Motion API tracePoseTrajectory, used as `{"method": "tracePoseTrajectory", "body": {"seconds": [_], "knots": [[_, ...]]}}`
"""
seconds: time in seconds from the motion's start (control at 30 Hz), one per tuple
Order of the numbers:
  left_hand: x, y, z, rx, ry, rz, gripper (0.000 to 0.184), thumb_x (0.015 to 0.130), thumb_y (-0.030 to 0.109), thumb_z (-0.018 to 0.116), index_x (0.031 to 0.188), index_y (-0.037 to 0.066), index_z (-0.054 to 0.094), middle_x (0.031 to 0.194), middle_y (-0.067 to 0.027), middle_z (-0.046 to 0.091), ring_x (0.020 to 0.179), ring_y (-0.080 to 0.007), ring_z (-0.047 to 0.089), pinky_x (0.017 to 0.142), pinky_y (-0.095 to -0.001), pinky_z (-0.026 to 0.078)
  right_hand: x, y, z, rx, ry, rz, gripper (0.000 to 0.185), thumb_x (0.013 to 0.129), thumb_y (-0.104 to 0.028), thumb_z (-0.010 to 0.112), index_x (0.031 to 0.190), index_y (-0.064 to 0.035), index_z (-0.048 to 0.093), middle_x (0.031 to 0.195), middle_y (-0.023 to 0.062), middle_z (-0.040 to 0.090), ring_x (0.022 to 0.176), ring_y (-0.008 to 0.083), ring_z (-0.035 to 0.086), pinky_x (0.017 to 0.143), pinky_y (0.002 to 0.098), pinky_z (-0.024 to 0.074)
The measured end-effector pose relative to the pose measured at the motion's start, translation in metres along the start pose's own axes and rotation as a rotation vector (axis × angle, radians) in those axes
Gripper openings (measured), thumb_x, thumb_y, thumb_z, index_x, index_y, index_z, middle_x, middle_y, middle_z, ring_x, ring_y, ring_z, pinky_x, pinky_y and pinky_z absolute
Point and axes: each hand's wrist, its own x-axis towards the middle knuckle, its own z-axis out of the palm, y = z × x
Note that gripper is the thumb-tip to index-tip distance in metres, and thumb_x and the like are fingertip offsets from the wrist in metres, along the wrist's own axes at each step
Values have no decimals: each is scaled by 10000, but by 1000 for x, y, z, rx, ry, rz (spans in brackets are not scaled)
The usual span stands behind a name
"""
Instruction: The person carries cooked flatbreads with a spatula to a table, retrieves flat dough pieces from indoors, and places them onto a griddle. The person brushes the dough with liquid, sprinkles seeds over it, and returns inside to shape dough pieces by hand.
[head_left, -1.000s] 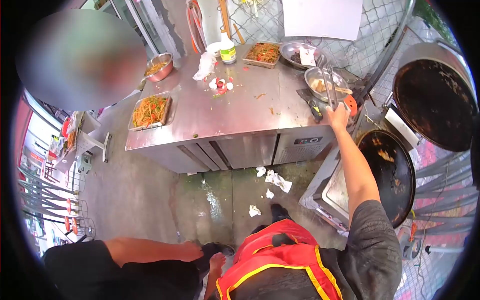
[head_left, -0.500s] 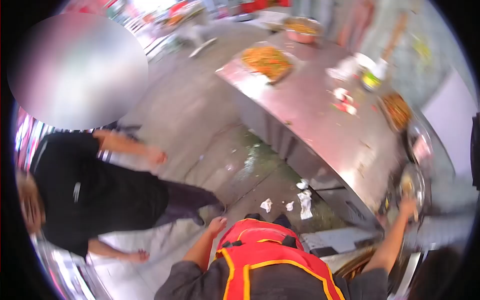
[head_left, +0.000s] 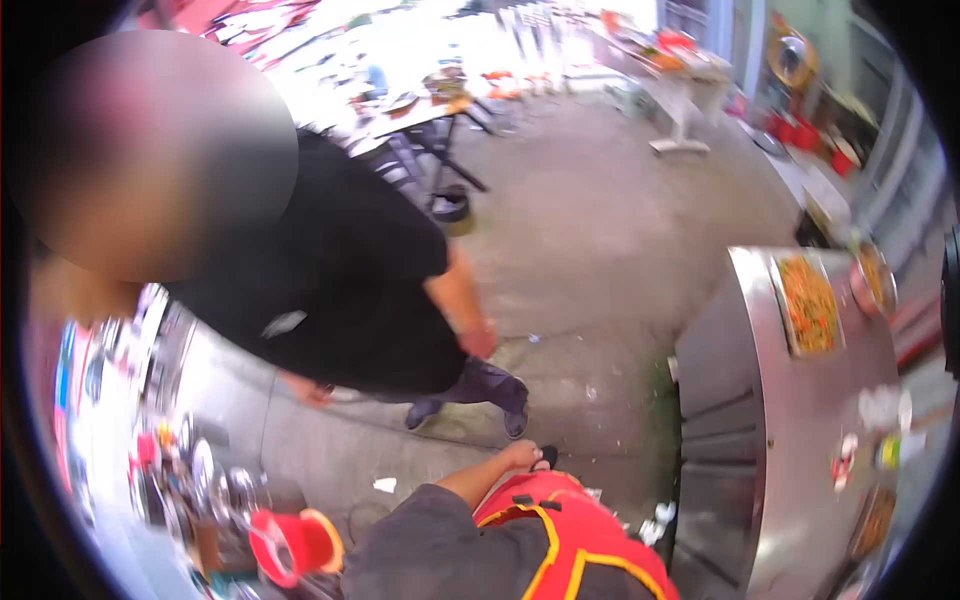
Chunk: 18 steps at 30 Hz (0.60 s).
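Observation:
My left hand hangs in front of my body with its fingers loosely curled, and I see nothing in it. Just below it is the red apron with yellow trim that I wear, and a dark shoe shows beside it. My right hand is out of view. On the right stands a steel counter. A tray of orange and green shredded food lies on it, near a bowl of similar food.
A person in a black shirt stands close on my left. White scraps litter the floor by the counter. Behind me to the left are a red bucket and metal pots. Tables stand farther off.
My view has swung left, so the counter now sits farther right. My right hand, earlier on a handle at a metal bowl, has left the view. The person in black appears nearer.

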Motion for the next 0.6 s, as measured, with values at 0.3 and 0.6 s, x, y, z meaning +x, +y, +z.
{"method": "tracePoseTrajectory", "body": {"seconds": [0.3, 0.6], "knots": [[110, 69, -131, -164, -70, 166, 339, 869, 295, 522, 1043, 17, 605, 964, -177, 639, 938, -301, 601, 822, -372, 452, -103, -319, -146, 833, 72, -352, 568, 746, -94, 619, 1269, 16, 425, 1265, 190, 472, 1196, 324, 425, 1030, 402, 293], [299, 122, -240, -466, -313, 80, 249, 906, 208, 514, 1033, 9, 595, 769, -3, 564, 701, -68, 508, 615, -210, 415, -142, -554, -254, 1061, -270, -781, 429, 763, -110, 610, 1162, -22, 479, 1118, 153, 531, 1053, 313, 489, 897, 406, 378]]}}
